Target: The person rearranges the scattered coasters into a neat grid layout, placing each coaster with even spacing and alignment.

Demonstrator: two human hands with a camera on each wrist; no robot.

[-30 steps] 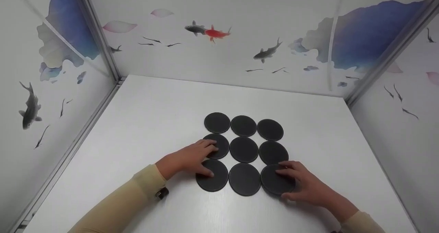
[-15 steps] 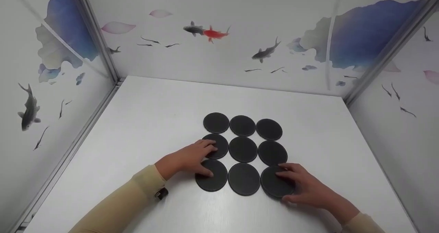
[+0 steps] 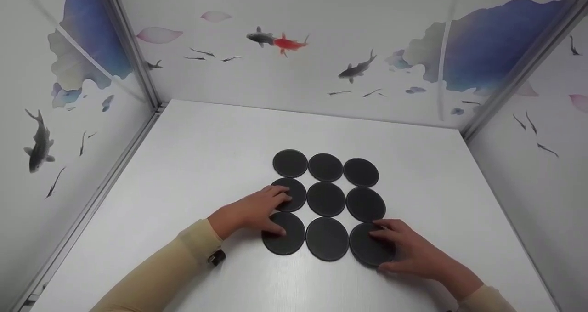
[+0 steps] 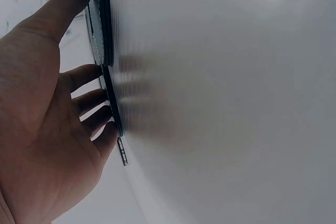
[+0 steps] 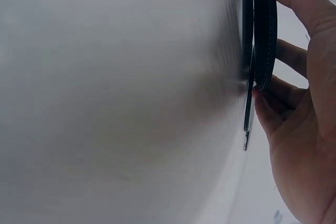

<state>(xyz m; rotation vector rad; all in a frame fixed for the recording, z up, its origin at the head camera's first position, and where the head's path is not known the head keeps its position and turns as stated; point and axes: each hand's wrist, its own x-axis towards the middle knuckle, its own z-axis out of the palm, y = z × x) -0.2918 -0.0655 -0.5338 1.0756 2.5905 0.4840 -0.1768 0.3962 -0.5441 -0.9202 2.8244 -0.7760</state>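
Black round coasters with stitched edges lie in three rows of three on the white table. My left hand [image 3: 255, 213] rests at their left side. Its fingertips touch the middle-left coaster [image 3: 298, 199], and the thumb lies on the front-left coaster [image 3: 287, 243]. In the left wrist view the fingers of that hand [image 4: 58, 93] reach loosely to the coasters' edges. My right hand [image 3: 415, 252] holds the front-right coaster [image 3: 367, 247] by its edge, thumb at the near side and fingers at the far side. The right wrist view shows this coaster [image 5: 265, 35] standing slightly off the surface.
The front-middle coaster [image 3: 327, 239] sits between the two held sides. Beyond it are the center coaster [image 3: 326, 199] and the back row, with its middle coaster [image 3: 325, 167]. White panels with painted fish [image 3: 290, 43] enclose the table [image 3: 206, 137] at the back and sides.
The front-right coaster has shifted slightly toward the front with my right hand, and a little more of its gap to the coaster behind shows. The left hand stays in place.
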